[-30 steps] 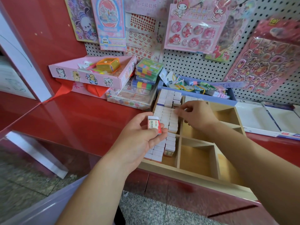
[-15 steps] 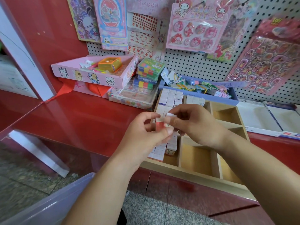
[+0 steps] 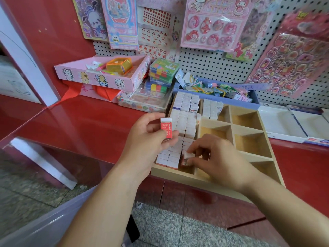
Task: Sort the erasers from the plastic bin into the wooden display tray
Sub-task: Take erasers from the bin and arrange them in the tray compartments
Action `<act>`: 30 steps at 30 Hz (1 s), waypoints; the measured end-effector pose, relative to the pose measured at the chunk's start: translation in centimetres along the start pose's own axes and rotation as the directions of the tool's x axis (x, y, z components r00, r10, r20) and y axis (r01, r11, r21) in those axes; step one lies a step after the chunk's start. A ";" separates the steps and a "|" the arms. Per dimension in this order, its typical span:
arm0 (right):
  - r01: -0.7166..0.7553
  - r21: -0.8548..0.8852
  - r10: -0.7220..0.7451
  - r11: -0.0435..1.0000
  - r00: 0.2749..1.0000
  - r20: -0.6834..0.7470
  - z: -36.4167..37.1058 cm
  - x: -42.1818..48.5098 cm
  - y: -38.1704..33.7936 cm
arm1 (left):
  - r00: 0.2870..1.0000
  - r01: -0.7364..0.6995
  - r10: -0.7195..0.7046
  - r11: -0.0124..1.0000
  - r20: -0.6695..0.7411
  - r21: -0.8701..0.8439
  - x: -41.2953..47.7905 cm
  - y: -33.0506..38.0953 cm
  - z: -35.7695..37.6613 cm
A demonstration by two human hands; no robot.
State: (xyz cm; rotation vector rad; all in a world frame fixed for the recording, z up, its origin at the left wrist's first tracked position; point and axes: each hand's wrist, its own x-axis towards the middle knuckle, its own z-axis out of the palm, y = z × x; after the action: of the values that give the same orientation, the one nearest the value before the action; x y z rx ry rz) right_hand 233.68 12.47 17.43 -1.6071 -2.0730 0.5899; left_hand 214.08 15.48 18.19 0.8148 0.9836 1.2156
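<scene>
Erasers (image 3: pixel 185 120) stand in tight rows in the left column of the wooden tray (image 3: pixel 179 173). A smaller group stands in the far compartment of the next column. The tray lies at the near edge of the red counter (image 3: pixel 80 125), toward its right side.

Our left hand (image 3: pixel 149 141) is raised just beside the left wall of the tray and pinches a red-sleeved eraser (image 3: pixel 166 128) between thumb and fingers. Our right hand (image 3: pixel 219 163) is low over the near end of the left column, fingers curled, and pinches a second eraser (image 3: pixel 186 158). If this one already touches the tray floor, we cannot tell.

Below the near edge of the counter, at the left, the rim of the plastic bin (image 3: pixel 41 223) shows. A pink box (image 3: pixel 99 75) sits at the far edge of the counter.
</scene>
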 end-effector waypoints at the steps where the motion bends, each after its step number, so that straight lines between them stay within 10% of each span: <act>1: 0.021 -0.036 -0.022 0.999 1.000 -0.016 0.5 0.0 0.0 | 1.000 -0.002 0.002 1.000 0.013 0.022 -0.1 0.0 -0.1; 19: 0.039 0.409 0.017 0.912 0.991 -0.132 -0.5 1.9 -3.2 | 0.981 -0.172 0.123 0.904 0.147 0.392 -1.7 -0.4 -1.1; 23: -0.011 0.322 0.053 0.947 0.991 -0.123 -0.4 0.5 -1.7 | 0.959 -0.216 0.282 0.710 0.010 0.671 -1.7 -0.5 -3.6; 27: -0.045 0.155 0.058 0.987 0.995 -0.079 0.3 -1.4 -1.0 | 0.994 -0.062 0.109 0.371 0.023 0.926 -2.4 -1.4 -6.6; 30: -0.032 0.057 0.037 0.998 0.995 -0.088 1.1 -1.6 -1.0 | 0.997 -0.083 0.024 0.319 0.080 0.944 -2.8 -2.2 -7.6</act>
State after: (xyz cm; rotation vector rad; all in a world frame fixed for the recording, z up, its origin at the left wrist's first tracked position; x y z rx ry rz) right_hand 232.59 10.59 17.02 -1.6116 -1.9517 0.5718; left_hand 207.64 12.29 13.79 1.8241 1.6749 0.5119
